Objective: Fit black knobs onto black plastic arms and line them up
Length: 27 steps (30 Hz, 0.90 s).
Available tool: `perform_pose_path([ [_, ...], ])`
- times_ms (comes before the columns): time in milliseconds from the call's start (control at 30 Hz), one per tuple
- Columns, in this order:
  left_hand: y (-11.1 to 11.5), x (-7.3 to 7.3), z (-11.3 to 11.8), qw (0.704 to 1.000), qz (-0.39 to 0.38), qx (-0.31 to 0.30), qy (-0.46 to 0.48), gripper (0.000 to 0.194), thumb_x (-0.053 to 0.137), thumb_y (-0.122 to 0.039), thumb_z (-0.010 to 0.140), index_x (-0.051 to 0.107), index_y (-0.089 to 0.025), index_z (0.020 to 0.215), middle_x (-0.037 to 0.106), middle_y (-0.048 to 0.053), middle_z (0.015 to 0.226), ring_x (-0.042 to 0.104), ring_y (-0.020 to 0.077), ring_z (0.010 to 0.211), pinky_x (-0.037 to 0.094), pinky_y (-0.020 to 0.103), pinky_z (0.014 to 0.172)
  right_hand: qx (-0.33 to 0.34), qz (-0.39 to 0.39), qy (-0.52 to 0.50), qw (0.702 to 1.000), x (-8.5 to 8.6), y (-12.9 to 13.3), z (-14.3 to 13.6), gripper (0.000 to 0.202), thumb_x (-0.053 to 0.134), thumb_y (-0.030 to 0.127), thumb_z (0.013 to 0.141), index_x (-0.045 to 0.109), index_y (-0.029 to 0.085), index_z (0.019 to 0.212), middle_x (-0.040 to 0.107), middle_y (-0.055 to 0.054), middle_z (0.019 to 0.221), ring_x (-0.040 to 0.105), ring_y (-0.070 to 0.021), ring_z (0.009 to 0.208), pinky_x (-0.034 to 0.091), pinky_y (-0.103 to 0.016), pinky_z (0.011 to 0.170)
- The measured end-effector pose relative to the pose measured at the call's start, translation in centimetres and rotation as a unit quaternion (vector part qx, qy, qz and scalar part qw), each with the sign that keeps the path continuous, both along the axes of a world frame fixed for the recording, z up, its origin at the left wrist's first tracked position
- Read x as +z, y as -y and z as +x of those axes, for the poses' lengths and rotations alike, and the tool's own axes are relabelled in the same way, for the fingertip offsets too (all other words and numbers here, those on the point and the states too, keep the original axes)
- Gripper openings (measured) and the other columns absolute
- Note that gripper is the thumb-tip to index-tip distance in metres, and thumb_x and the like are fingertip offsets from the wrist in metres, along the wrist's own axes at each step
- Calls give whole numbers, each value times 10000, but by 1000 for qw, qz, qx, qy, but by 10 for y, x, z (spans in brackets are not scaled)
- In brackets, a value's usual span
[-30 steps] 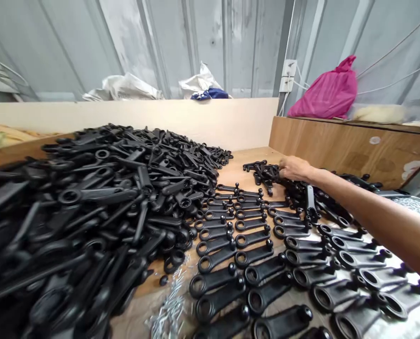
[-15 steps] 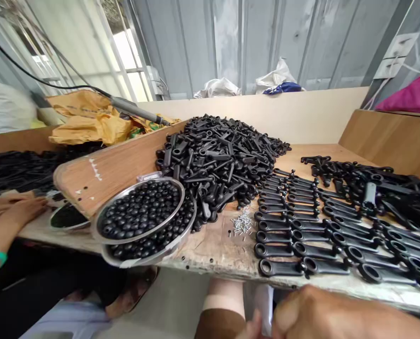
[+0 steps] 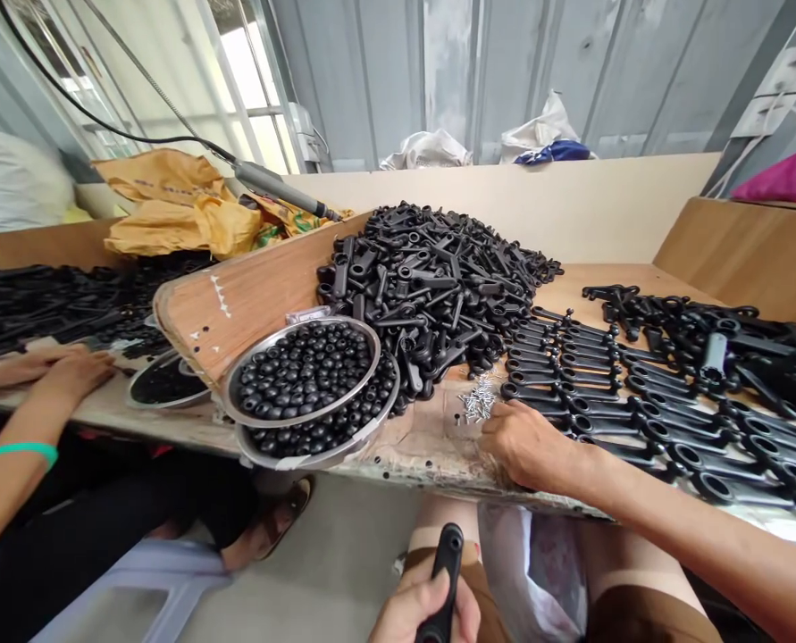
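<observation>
Below the table edge, my left hand (image 3: 424, 616) is closed round a black crank handle (image 3: 448, 572), whose narrow end with a small hole points up. My right hand (image 3: 522, 442) rests on the tabletop beside a small heap of silvery pins (image 3: 479, 398). Its fingers are curled down and mostly hidden by the back of the hand, so what they hold cannot be seen. Just right of it, rows of black crank handles (image 3: 595, 384) lie side by side, their ring ends towards the left. Behind the pins rises a big pile of loose black handles (image 3: 431, 286).
Two stacked metal bowls (image 3: 231, 406) of black round knobs stand left, by a wooden divider (image 3: 189, 295). More handles (image 3: 759, 348) lie heaped at the right. A co-worker's hands (image 3: 69, 375) are at the far left. A plastic bag (image 3: 538, 572) hangs over my lap.
My right hand has risen from below the table edge to the pins. My left hand now shows with a black crank handle in it. The view has shifted slightly.
</observation>
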<state>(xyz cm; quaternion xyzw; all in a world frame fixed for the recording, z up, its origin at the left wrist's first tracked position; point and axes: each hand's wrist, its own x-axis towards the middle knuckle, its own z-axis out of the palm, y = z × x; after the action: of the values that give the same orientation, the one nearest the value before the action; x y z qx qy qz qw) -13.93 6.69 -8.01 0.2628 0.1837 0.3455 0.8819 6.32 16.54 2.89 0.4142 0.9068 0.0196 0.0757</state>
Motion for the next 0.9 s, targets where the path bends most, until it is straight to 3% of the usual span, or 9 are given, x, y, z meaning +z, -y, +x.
perform_pose_path([
  [167,-5,16,7,998,-32,52,31,301,683,-391,735,615,-99,753,545,2,624,382,9,316,229,124,304,18,13,33,999,-18,-4,-6,177,468,48,726,639,97,734,608,-112,754,525,-231,772,354,-336,715],
  [333,-11,30,14,989,-71,127,-15,404,752,-368,639,588,-137,927,545,-18,620,370,22,335,247,129,312,37,15,17,999,-21,-1,-15,204,443,29,744,645,62,745,610,-158,757,529,-251,780,365,-357,730],
  [500,-11,37,23,976,-44,187,-101,516,752,-401,585,527,-124,958,523,-27,603,354,34,361,236,144,329,-10,10,-44,999,-15,0,-19,193,458,30,734,649,8,753,610,-205,762,541,-273,804,379,-373,760],
  [633,-4,42,32,956,26,234,-175,411,687,-440,645,490,-132,833,518,-19,621,358,39,379,229,152,345,-49,-47,-141,988,0,13,-13,244,422,39,708,656,75,769,617,-76,688,544,-151,662,405,-220,627],
  [700,0,45,36,945,54,244,-212,386,663,-450,669,477,-131,783,510,-19,626,361,38,386,222,150,349,-55,-112,-262,957,6,28,-8,260,398,72,712,650,108,765,589,-13,654,508,-97,613,382,-160,575],
  [733,1,47,39,941,63,245,-227,381,656,-452,673,477,-131,772,506,-19,626,360,37,387,219,149,351,-62,-155,-340,925,7,37,-5,244,404,99,702,645,109,743,570,0,635,486,-87,597,370,-152,561],
  [833,6,49,50,938,77,228,-250,365,648,-445,664,479,-132,743,496,-21,621,347,34,386,218,150,353,-104,-278,-538,789,5,60,4,177,450,172,635,613,103,648,506,14,565,415,-83,547,334,-168,528],
  [900,9,51,59,940,88,207,-255,344,634,-435,672,481,-132,727,495,-17,628,343,31,388,215,150,357,-135,-323,-596,723,0,70,12,141,478,189,601,589,112,643,478,29,545,383,-75,526,311,-172,517],
])
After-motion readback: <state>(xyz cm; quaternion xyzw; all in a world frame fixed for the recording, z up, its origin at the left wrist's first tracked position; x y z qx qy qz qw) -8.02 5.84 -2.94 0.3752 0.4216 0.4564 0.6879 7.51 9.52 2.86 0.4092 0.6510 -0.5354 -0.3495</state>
